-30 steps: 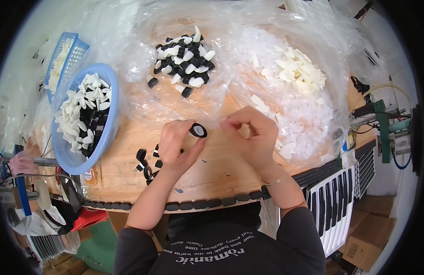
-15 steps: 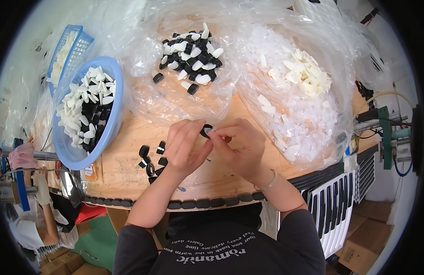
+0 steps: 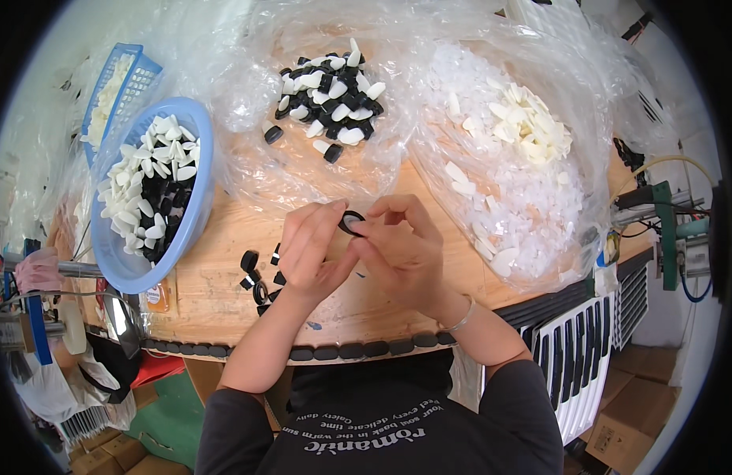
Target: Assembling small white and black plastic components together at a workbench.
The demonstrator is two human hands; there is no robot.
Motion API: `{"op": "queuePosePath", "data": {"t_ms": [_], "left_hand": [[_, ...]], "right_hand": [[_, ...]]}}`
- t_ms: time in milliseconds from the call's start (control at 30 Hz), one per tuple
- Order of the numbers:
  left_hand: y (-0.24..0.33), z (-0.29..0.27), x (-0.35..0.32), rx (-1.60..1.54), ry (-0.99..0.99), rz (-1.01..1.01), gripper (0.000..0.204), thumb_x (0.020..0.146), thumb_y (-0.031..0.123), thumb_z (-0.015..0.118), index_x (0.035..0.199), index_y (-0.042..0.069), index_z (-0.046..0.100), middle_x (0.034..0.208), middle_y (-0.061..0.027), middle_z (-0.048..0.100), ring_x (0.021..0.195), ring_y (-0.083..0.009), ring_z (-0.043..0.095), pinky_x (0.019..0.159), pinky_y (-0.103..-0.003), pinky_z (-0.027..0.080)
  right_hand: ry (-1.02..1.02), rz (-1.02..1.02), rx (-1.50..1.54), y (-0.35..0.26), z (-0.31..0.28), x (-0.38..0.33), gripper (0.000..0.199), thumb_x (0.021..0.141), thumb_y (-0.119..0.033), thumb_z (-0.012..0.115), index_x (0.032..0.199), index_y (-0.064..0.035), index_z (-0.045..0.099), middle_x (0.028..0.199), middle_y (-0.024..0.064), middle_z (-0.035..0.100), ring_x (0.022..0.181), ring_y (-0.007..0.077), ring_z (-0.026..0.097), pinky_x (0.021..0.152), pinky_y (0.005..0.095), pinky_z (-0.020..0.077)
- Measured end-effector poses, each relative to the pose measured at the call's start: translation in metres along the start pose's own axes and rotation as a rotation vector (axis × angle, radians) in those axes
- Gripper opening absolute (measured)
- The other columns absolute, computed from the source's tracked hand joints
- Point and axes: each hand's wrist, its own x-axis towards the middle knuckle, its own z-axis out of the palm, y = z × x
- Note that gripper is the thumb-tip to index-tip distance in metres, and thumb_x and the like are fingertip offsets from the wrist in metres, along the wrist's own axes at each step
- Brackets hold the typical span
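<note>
A small black ring-shaped part [image 3: 349, 222] is held up between my hands above the wooden table. My left hand [image 3: 309, 249] pinches its left side with bent fingers. On the other side, the thumb and fingers of my right hand [image 3: 404, 253] close on its edge. Whether a second small piece sits inside the ring is hidden by the fingertips. Left of my left hand lie several loose black pieces [image 3: 250, 261], some ring-shaped and some with a pale band. Beyond my hands a pile of joined black and white pieces [image 3: 334, 103] rests on clear plastic film.
A blue basin [image 3: 201, 210] of white and black pieces stands at left, with a blue basket [image 3: 147, 73] behind it. Clear bags [image 3: 576, 261] of white pieces spread at right. Black pads line the table's [image 3: 200, 321] front edge. Another person [image 3: 53, 396] is at far left.
The ring has tilted and shifted slightly left in my fingers. My right hand has moved a little left, its index finger arching higher. The person at far left has shifted.
</note>
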Motion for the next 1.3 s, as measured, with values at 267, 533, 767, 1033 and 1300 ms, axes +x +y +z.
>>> {"op": "queuePosePath", "data": {"t_ms": [267,533,767,1033,1300], "left_hand": [[-0.002,0.004,-0.001,-0.045,-0.02,0.032,0.052,0.059,-0.005,0.076,0.108,-0.005,0.062,0.099,-0.0142,0.067,0.085,-0.0285,0.06,0.074,-0.034,0.05],[-0.001,0.008,-0.003,-0.126,-0.073,0.06,0.051,0.062,-0.005,0.075,0.11,-0.006,0.061,0.096,-0.0163,0.067,0.081,-0.0299,0.06,0.071,-0.034,0.051],[0.002,0.013,-0.004,-0.147,-0.1,-0.04,0.048,0.063,-0.006,0.074,0.11,-0.005,0.061,0.096,-0.0164,0.067,0.084,-0.0296,0.06,0.074,-0.033,0.051],[-0.011,0.003,-0.005,-0.191,0.073,-0.331,0.047,0.064,-0.007,0.072,0.11,-0.003,0.061,0.101,-0.0137,0.067,0.09,-0.0284,0.059,0.081,-0.034,0.049],[-0.012,0.004,-0.003,-0.153,-0.088,-0.21,0.046,0.064,-0.006,0.073,0.109,-0.001,0.063,0.103,-0.0112,0.066,0.093,-0.0237,0.058,0.083,-0.032,0.047]], "right_hand": [[-0.223,0.721,0.71,0.013,-0.008,0.0,0.024,0.088,-0.01,0.064,0.11,-0.0003,0.064,0.098,0.004,0.065,0.083,0.0073,0.06,0.073,0.0224,0.049],[-0.196,0.78,0.813,0.015,-0.005,-0.001,0.019,0.089,-0.003,0.061,0.106,0.0039,0.063,0.095,0.0058,0.066,0.085,0.0089,0.062,0.077,0.0227,0.0504],[-0.127,0.771,0.826,0.02,-0.001,-0.005,0.015,0.089,-0.008,0.062,0.1,0.0013,0.064,0.09,0.0033,0.066,0.079,0.0065,0.061,0.07,0.0207,0.0491],[0.083,0.556,-0.053,0.1,-0.078,0.057,0.014,0.086,-0.012,0.064,0.096,-0.0026,0.069,0.082,0.0041,0.069,0.068,0.0073,0.058,0.063,0.0231,0.0467],[-0.128,0.548,-0.532,0.202,-0.086,0.076,0.012,0.075,-0.008,0.067,0.081,0.0024,0.069,0.07,0.0114,0.068,0.063,0.0166,0.064,0.062,0.0272,0.0501]]}}
